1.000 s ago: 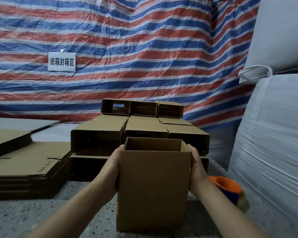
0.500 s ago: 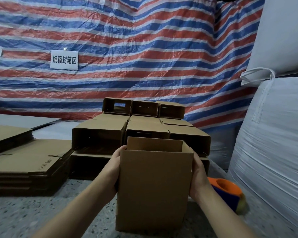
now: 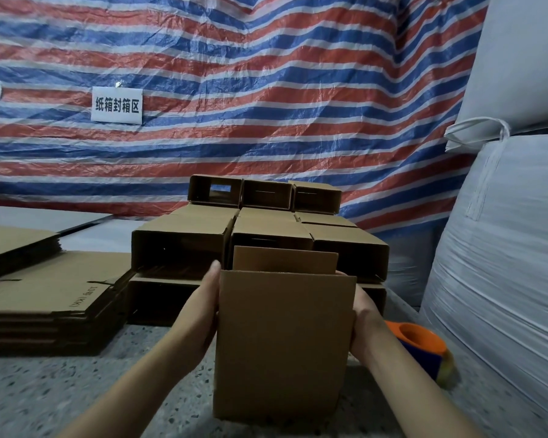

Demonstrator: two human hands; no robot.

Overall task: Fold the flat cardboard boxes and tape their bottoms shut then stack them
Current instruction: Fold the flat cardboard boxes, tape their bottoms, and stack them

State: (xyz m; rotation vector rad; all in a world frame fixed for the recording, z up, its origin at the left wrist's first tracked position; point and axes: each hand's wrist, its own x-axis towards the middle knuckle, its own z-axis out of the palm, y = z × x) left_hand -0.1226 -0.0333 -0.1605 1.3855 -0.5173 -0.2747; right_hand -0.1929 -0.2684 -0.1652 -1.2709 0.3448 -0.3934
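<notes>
Head view, item by item. We are holding one upright brown cardboard box [image 3: 282, 343] between both hands, its open top facing up and its base at the speckled grey stone surface [image 3: 60, 384]. Our left hand [image 3: 200, 311] is pressing flat against the box's left side, thumb lying straight along the near edge. Our right hand [image 3: 363, 320] is lying against the right side; whether its fingers are curling round the far edge we cannot tell, since the box is hiding them.

Just behind the box, a stack of folded brown cardboard boxes [image 3: 260, 229] is lying on its sides in tiers, open ends facing us. To the left, a pile of flat brown cardboard blanks [image 3: 54, 289] is resting on the surface. To the right, near our right wrist, an orange and blue tape dispenser [image 3: 424, 349] is sitting beside a large white woven sack [image 3: 503, 248]. A red, white and blue striped tarpaulin [image 3: 266, 90] is hanging behind, carrying a white printed label [image 3: 117, 105].
</notes>
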